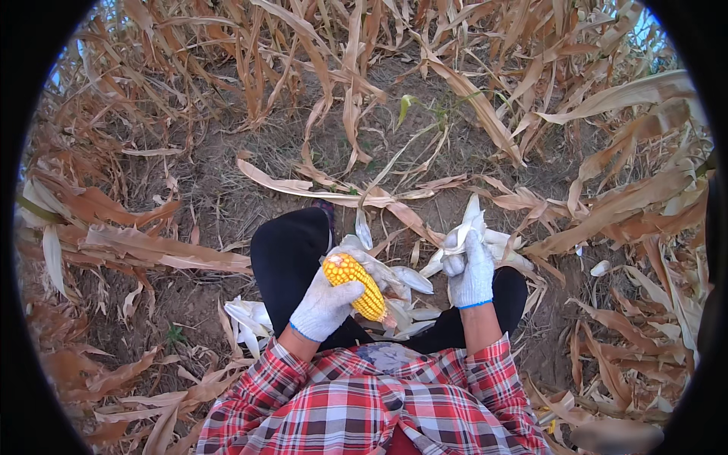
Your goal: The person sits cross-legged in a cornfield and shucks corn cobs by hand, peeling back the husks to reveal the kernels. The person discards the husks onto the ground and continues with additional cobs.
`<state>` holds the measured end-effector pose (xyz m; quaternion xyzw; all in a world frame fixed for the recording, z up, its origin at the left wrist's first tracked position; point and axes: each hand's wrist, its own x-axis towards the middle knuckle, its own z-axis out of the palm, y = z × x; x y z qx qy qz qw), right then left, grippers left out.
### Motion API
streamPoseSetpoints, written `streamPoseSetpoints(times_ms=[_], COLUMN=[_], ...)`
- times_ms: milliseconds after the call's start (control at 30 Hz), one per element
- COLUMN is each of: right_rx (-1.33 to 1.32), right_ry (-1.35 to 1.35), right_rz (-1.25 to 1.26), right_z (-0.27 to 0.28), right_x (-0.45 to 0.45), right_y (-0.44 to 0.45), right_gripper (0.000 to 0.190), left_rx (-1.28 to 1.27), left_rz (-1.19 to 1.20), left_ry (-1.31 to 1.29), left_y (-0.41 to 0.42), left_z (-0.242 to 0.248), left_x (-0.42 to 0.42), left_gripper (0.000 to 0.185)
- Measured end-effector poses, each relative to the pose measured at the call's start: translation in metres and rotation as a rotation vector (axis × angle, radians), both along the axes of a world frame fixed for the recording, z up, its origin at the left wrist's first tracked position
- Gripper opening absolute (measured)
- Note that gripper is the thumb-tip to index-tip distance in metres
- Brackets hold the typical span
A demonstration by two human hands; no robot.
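Observation:
My left hand (327, 304), in a white knit glove with a blue cuff edge, is closed around a husked ear of yellow corn (355, 287) above my lap. The ear lies tilted, its pale butt end at the upper left and its pinkish tip at the lower right. In a matching glove, my right hand (472, 270) grips pale corn husks (472, 219) over my right knee, with its fingers curled into them. Loose pale husks (412, 281) lie between my legs, below the level of both hands.
Dry corn stalks and leaves (483, 108) stand ahead and on both sides. Bare soil (210, 142) with dead grass shows ahead of my bent knees. More husks (250, 321) lie beside my left leg. A small yellow piece, perhaps corn (550, 424), shows at the lower right.

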<state>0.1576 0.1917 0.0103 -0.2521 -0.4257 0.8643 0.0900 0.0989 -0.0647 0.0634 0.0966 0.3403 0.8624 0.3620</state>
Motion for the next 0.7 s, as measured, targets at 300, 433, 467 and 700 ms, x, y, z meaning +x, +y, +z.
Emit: streamPoseSetpoints(times_ms=[300, 433, 467, 700], right_rx=[0.532, 0.540, 0.472, 0.667], right_ry=[-0.123, -0.243, -0.213, -0.055], right_rz=[0.651, 1.012, 0.990, 0.877], right_z=[0.012, 0.074, 0.056, 0.036], right_x=[-0.008, -0.007, 0.001, 0.032], right_y=[-0.071, -0.092, -0.097, -0.091], right_gripper=[0.040, 0.035, 0.036, 0.030], left_rx=[0.086, 0.063, 0.109, 0.015], left_rz=[0.305, 0.382, 0.341, 0.360], left_ry=[-0.335, -0.397, -0.415, -0.275], left_y=[-0.014, -0.014, -0.012, -0.016], left_z=[-0.018, -0.033, -0.031, -0.033], left_x=[-0.014, -0.018, -0.021, -0.023], left_gripper=[0.045, 0.042, 0.040, 0.019])
